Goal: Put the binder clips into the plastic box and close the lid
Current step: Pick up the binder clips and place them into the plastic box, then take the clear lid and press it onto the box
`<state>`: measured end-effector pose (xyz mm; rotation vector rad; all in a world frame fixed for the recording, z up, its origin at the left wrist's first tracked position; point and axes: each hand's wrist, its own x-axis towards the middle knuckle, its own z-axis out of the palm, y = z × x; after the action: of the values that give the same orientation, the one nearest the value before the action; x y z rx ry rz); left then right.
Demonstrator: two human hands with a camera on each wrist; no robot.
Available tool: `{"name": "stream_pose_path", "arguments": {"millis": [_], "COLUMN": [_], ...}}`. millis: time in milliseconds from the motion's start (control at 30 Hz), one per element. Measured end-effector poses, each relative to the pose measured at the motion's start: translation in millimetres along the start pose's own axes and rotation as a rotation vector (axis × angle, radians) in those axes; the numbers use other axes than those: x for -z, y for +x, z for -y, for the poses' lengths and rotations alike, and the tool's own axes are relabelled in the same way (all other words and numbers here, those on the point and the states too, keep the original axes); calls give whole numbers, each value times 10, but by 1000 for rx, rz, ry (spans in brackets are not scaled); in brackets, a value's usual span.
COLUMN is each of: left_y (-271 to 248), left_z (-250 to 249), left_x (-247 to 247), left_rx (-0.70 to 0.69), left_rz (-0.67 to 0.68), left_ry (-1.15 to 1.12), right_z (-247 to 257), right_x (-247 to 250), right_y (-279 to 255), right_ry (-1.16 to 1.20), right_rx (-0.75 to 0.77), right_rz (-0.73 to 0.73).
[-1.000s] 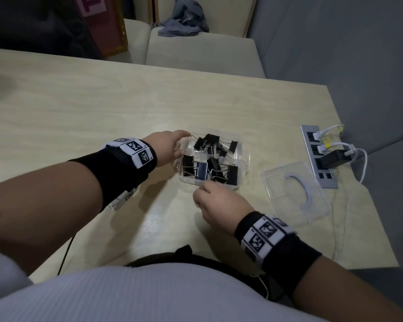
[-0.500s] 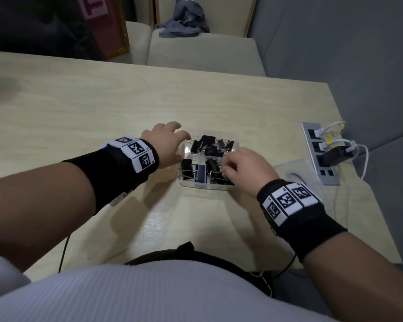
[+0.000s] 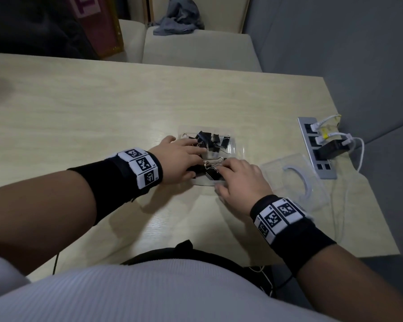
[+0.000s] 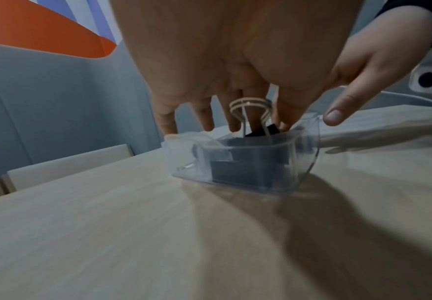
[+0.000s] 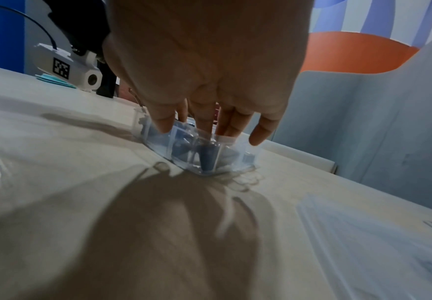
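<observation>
We see binder clips already inside clear plastic box, frame centre. Left hand and right hand, fingers extended, press clips down. Lid lies right of box, not yet on.

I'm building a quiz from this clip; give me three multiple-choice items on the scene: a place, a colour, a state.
1. Where is the lid?
A. on the box
B. flat on the table, right of the box
C. in the left hand

2. What colour are the binder clips' bodies?
A. black
B. red
C. yellow

3. What state is the plastic box in?
A. closed
B. overturned
C. open, with both hands' fingers in it

Answers: 1 B, it lies beside the box; 2 A, black with metal wire handles; 3 C, left hand and right hand reach in.
</observation>
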<state>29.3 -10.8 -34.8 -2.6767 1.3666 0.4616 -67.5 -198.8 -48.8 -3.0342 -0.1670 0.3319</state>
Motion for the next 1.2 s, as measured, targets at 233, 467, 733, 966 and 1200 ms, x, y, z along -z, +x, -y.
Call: {"name": "stream_pose_path", "arguments": {"millis": [233,467,733,966,1200], "left_y": [-44,11,42,44,38], "left_z": [83,57,49,63,92], "left_x": [-26,-17,-189,-228,-175], "left_rx": [-36,57,119,92,96], "left_rz": [27,5,151,161,112], "left_ry": [29,-105,-21,13,-30], "right_z": [-17,-347,-853,-858,-993], "right_x": [18,69,-204,-117,-107], "right_y": [-3,-148,-298,-266,-233], "right_ry": [53,268,146,84,148], "right_rx": [-3,-409,-826,-769,-829], "right_rz": [1,-299,214,132,307]}}
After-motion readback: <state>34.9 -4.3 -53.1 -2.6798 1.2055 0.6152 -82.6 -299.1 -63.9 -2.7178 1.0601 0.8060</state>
